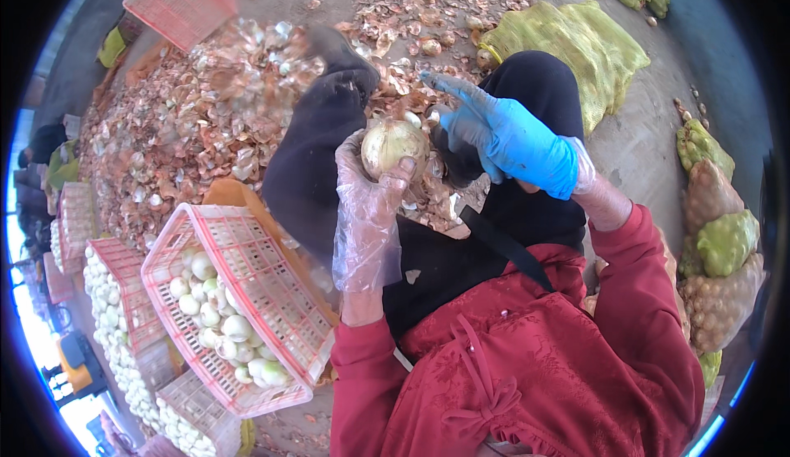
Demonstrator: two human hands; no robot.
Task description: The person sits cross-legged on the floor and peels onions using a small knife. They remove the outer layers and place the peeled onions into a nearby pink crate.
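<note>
My left hand, in a clear plastic glove, holds an onion with pale, dirty skin, its thumb on the near side. My right hand, in a blue glove with soiled fingertips, is to the right of the onion and apart from it. Its index finger points out to the upper left while the other fingers are curled; whether something small is held beneath them is hidden. Peeled white onions lie in a pink and white plastic crate at the lower left.
Onion skins are heaped on the floor at left. An overturned pink crate stands beyond them. A green mesh sack lies past my right knee. Crates of peeled onions line the left; filled sacks stand at right. A person is at far left.
</note>
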